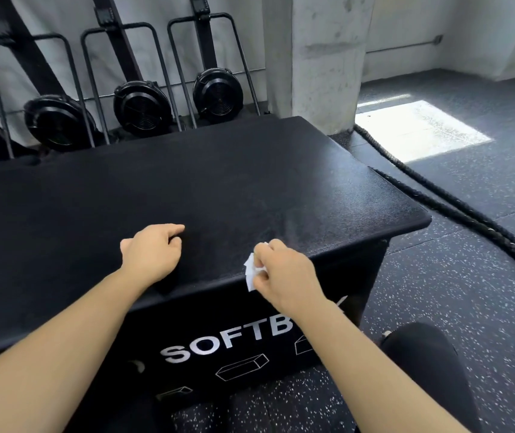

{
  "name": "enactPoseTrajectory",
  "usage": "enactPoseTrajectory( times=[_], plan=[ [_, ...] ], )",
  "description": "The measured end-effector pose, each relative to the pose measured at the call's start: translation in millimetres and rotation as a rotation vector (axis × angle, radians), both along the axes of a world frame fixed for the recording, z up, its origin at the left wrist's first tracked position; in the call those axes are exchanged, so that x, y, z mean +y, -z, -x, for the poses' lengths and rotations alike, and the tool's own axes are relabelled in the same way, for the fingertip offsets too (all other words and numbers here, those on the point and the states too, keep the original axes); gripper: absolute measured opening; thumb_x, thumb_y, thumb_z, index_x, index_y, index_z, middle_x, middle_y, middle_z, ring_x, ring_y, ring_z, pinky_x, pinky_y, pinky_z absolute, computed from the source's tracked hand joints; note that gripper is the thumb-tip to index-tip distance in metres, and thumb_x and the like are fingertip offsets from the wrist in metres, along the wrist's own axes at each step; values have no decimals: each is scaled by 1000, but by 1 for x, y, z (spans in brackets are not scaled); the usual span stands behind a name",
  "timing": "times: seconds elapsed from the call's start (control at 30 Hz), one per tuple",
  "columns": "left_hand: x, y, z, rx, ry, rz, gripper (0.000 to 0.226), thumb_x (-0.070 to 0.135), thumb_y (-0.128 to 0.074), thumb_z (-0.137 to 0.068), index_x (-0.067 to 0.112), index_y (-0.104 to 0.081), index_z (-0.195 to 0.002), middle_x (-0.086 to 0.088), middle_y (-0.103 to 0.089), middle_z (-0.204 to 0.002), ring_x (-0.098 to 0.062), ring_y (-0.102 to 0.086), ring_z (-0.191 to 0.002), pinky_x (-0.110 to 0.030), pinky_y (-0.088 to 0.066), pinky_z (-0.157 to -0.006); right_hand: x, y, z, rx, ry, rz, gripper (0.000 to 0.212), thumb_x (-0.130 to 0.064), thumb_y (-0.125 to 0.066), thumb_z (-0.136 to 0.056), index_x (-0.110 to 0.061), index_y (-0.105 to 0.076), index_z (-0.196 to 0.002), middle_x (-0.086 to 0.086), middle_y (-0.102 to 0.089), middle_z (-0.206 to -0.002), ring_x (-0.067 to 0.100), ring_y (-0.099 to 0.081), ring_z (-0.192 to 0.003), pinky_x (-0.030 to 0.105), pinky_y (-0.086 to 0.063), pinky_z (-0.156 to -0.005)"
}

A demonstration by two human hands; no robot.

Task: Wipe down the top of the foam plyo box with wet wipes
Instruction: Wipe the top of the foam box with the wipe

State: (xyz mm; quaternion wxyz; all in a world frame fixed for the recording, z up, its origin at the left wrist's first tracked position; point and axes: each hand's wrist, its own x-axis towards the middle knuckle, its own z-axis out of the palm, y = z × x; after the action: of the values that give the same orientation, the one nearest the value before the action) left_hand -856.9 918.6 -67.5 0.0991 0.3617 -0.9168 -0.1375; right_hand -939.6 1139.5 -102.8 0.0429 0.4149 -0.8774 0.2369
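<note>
black plyo box (218, 182), white wet wipe (251, 270)

Head view — forward and down, close above box top (206, 189)

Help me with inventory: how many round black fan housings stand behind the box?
3 fan housings in a row: left, middle, right. A fourth may be cut off at the left edge.

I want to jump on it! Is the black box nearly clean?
Not yet. The right hand grips a white wipe at the near edge of the box top, the left hand resting alongside. A faint streaky patch there looks already wiped; the darker left and far parts probably still need wiping.
</note>
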Motion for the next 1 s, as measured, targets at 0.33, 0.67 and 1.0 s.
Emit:
enactPoseTrajectory(
  times=[0.33, 0.67, 1.0],
  plan=[
    [-28, -9, -62, 32, -141, -21, 38, 22, -41, -99, 36, -58, -130, 14, -59, -133, -14, -50, -124, -30, -23, -89, -81, -8, -72, 33, -275, -118, 18, -15, -47, -92, -12, -49, -110, 4, -49, -105, 19, -41, -76, 30, -31, -63],
    [-42, -15, -103, 117, -267, -107, 39, 19, -43, -97, 33, -59, -130, 13, -59, -132, -17, -51, -123, -33, -28, -101, -60, -16, -46, 87, -170, -229, 10, -17, -44, -88, -19, -48, -97, -5, -43, -91, 20, -47, -74, 30, -34, -59],
    [-70, -16, -144, 495, -590, -387, 40, 17, -54, -94, 30, -58, -131, 4, -59, -132, -21, -50, -124, -40, -33, -111, -54, -5, -42, 85, 6, -200, 12, -25, -51, -86, -23, -39, -89, -7, -42, -85, 17, -45, -68, 29, -30, -57]
  ],
)
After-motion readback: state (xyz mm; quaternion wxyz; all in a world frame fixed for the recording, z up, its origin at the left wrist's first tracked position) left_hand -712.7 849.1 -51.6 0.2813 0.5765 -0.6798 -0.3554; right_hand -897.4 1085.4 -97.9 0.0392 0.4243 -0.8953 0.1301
